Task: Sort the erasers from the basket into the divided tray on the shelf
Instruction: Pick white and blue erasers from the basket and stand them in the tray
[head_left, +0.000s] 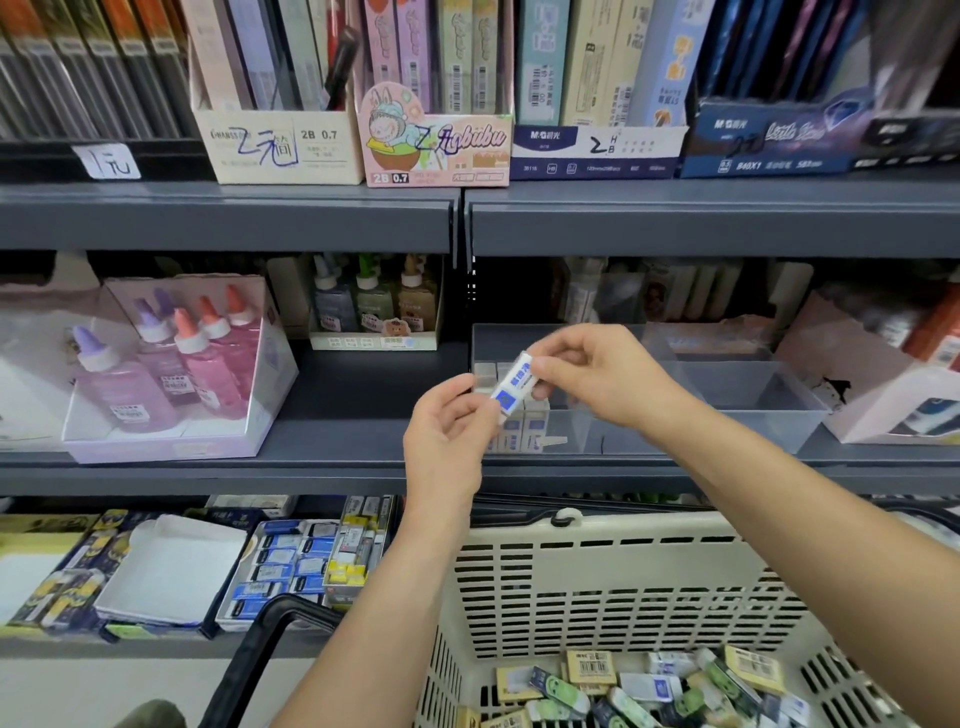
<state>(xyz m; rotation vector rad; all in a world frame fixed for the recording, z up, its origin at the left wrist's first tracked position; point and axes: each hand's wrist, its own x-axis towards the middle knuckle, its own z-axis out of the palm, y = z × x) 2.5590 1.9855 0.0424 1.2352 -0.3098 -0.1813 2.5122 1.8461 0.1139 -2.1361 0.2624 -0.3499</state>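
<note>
Eraser (514, 385), white with blue printed sleeve, sits tilted, pinched at either end by left hand (448, 441) and right hand (597, 379)

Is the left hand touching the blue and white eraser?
Touching. The head view shows the left hand pinching the lower end of the blue and white eraser; the right hand pinches its upper end.
</note>
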